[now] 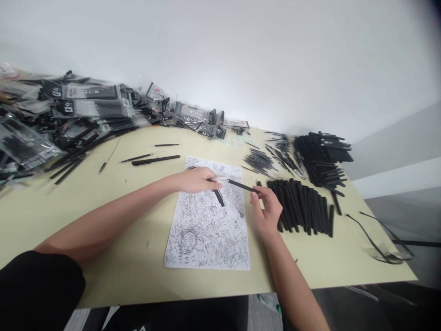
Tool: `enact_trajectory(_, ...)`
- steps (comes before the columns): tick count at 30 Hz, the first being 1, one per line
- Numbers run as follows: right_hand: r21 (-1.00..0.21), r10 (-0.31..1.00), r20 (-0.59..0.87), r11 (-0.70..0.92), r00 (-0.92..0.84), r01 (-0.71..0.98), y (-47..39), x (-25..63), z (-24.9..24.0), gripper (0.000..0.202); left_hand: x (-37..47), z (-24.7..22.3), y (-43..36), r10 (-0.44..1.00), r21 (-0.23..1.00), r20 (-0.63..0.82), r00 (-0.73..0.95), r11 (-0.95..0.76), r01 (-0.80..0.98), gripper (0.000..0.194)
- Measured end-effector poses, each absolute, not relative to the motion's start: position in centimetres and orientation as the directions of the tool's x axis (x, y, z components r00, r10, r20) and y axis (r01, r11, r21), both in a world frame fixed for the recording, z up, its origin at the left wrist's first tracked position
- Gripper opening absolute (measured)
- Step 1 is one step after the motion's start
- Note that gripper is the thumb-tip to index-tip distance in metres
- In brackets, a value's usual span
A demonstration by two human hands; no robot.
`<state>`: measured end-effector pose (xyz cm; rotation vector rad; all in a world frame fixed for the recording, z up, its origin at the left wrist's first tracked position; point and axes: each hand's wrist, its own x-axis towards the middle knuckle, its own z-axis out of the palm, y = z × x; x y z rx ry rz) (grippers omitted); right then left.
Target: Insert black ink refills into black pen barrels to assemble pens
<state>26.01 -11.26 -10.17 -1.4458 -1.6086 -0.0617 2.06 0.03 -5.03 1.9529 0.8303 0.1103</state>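
Over the top part of a scribbled white sheet [210, 230], my left hand [197, 179] is closed on a black pen part [219, 197] that points down and to the right. A whitish, blurred piece [222, 178] lies between my two hands. My right hand [268, 209] pinches the right end of a slim black pen barrel [241, 185], whose left end reaches toward that piece. Just right of my right hand lies a row of black pens [303, 207]. To the left of the sheet rests a single black pen [155, 160].
Plastic packets [96, 101] are heaped along the back left. Thin refills [259, 162] lie behind the sheet's right side, with a stack of black pens [320, 156] at the back right. Glasses [387, 257] rest near the right corner of the table [131, 271].
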Motion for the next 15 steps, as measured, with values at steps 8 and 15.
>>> enact_trajectory(8,-0.419,0.701,0.679,0.615,-0.219,0.668,-11.9,25.4,-9.4,0.019,3.9,-5.2,-3.7,0.448,0.800,-0.307,0.840,-0.357,0.482,0.039)
enact_trajectory(15,-0.393,0.685,0.662,0.662,-0.302,0.639,-12.0,25.7,-10.1,0.024,4.1,-5.6,-4.2,0.467,0.800,-0.279,0.839,-0.371,0.472,0.041)
